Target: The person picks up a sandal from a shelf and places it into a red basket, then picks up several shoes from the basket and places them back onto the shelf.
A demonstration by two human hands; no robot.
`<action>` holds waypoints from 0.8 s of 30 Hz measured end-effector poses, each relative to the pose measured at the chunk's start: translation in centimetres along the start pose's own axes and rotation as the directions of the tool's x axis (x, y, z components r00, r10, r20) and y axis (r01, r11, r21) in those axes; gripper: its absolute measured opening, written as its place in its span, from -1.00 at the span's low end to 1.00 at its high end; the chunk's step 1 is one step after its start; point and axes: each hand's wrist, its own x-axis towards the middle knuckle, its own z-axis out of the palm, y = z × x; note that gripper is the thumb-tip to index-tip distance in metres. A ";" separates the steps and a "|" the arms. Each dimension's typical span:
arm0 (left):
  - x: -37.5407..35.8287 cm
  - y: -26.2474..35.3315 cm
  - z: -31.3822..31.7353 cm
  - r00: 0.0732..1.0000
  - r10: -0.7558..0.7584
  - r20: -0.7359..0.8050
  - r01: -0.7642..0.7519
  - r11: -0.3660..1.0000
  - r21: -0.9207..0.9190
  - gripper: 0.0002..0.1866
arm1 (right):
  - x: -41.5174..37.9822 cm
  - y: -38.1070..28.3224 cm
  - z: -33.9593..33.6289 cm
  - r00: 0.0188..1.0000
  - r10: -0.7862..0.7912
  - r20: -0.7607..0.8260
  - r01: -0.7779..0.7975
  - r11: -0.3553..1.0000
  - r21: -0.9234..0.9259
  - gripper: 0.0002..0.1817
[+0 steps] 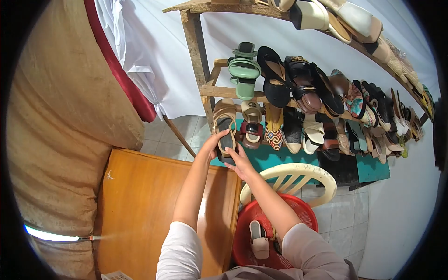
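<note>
Both hands reach forward past the far end of the wooden table, toward the shoe rack. My left hand (215, 145) has its fingers wrapped round the left edge of a sandal (226, 125) with a dark insole and tan straps. From the other side, my right hand (240, 161) grips the same sandal near its lower end. A second dark sole seems to lie beneath it, but the hands partly cover it. Just beyond, a tan shoe (226, 107) stands at the left end of the lower shelf, beside a sandal with a dark red strap (252, 128).
The wooden rack (196, 44) holds rows of shoes, with green sandals (245, 70) on its middle shelf. A cream plastic chair (322, 175) stands at right, carrying a red basket (305, 210) with a pale slipper (259, 245). The brown table (149, 200) lies left, beside a beige curtain (56, 126).
</note>
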 end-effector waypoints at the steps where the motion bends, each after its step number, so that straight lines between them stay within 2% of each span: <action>1: 0.7 0.3 -0.1 1.000 -0.011 0.006 0.011 1.000 0.006 -0.62 | 0.5 0.0 0.2 0.999 -0.025 -0.031 0.026 0.999 0.037 -0.38; 9: 3.5 2.6 0.0 0.995 -0.099 0.014 0.097 0.988 0.117 -0.57 | 2.8 -1.4 1.5 0.996 -0.034 -0.081 0.038 0.998 0.047 -0.44; 11: 1.3 4.0 1.3 0.991 -0.130 -0.028 0.132 0.979 0.152 -0.58 | 2.8 -1.4 1.9 0.995 -0.023 -0.094 0.027 0.998 0.048 -0.44; 17: 1.8 4.7 0.8 1.000 0.011 0.029 -0.013 0.998 0.067 -0.66 | 2.6 -2.5 2.6 0.991 -0.108 -0.080 0.107 0.994 -0.023 -0.40; 19: 2.3 5.4 1.1 0.999 -0.003 0.051 -0.002 0.996 0.094 -0.67 | 3.4 -2.7 2.6 0.985 -0.146 -0.095 0.143 0.989 -0.031 -0.39; 24: 5.3 5.3 0.8 0.996 -0.058 0.066 0.054 0.997 0.063 -0.67 | 5.7 -3.1 1.6 0.992 -0.074 -0.102 0.076 0.997 0.020 -0.35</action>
